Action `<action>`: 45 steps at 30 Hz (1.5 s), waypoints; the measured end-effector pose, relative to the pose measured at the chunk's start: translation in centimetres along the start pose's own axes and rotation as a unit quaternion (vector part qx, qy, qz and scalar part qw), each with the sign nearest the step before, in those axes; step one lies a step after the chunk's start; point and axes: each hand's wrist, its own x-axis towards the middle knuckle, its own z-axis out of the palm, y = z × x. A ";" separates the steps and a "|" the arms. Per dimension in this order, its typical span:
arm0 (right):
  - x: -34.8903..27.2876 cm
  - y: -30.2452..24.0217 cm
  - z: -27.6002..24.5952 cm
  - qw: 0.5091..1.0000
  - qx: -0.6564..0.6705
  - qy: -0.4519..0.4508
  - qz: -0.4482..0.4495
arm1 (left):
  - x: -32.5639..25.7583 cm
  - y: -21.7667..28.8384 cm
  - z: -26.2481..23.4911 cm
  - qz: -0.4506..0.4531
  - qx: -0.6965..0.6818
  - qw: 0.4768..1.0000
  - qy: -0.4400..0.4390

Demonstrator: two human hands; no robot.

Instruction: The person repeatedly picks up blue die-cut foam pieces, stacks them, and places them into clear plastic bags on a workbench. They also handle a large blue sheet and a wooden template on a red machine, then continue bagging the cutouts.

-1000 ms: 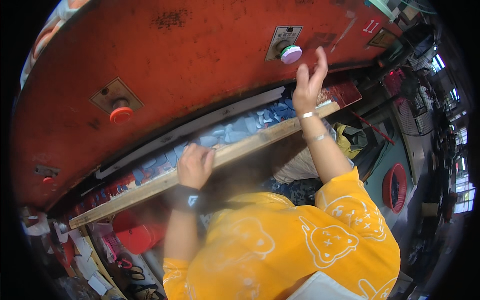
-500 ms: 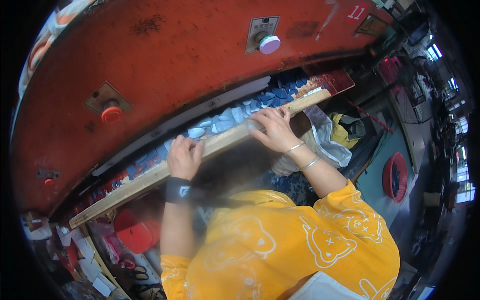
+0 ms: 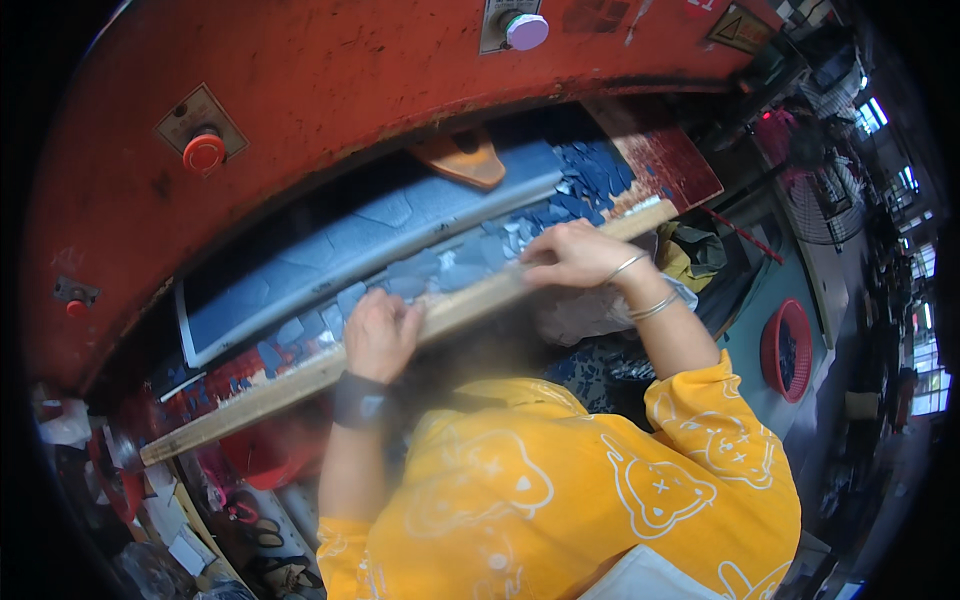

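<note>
My left hand [image 3: 382,338], with a dark wristband, bends its fingers over the far side of a long wooden strip [image 3: 270,402], among loose blue cut pieces [image 3: 410,280]. Further right along the strip lies my right hand [image 3: 575,252], with two bangles at the wrist; its fingers curl down and are blurred. What either hand grips is hidden. Behind the pieces, a blue sheet [image 3: 300,265] with faint curved outlines lies on a light-edged board. An orange curved cutting die [image 3: 465,158] rests on its far part. Darker blue scraps [image 3: 590,180] spread at the right end.
A red machine housing [image 3: 330,90] overhangs the sheet, with a red push button [image 3: 203,152] and a lilac one [image 3: 526,31]. A red basket [image 3: 786,350] stands at the right. Pale and yellow bags lie below the strip. Scissors [image 3: 265,532] lie at lower left.
The gap under the red housing shows wider, and the blue sheet and orange die have come into view. Both hands have shifted slightly right along the strip.
</note>
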 end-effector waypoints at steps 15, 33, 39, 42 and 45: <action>17.6 -2.8 -3.7 0.953 -0.047 0.297 -0.032 | 17.1 0.1 2.4 -0.015 -0.438 0.897 0.063; 12.8 2.2 -7.1 0.599 0.754 0.242 -0.118 | 16.4 2.4 3.8 0.104 0.058 0.991 -0.067; 6.9 4.9 -3.8 0.163 0.980 0.091 -0.075 | 17.2 0.9 3.8 0.034 0.028 0.998 0.044; 4.9 7.6 -4.1 0.375 0.912 0.137 -0.098 | 18.9 -0.3 4.2 0.053 0.101 0.992 0.049; 3.9 10.8 -5.7 0.491 0.847 0.176 -0.100 | 19.2 0.4 4.3 0.067 0.086 0.993 0.033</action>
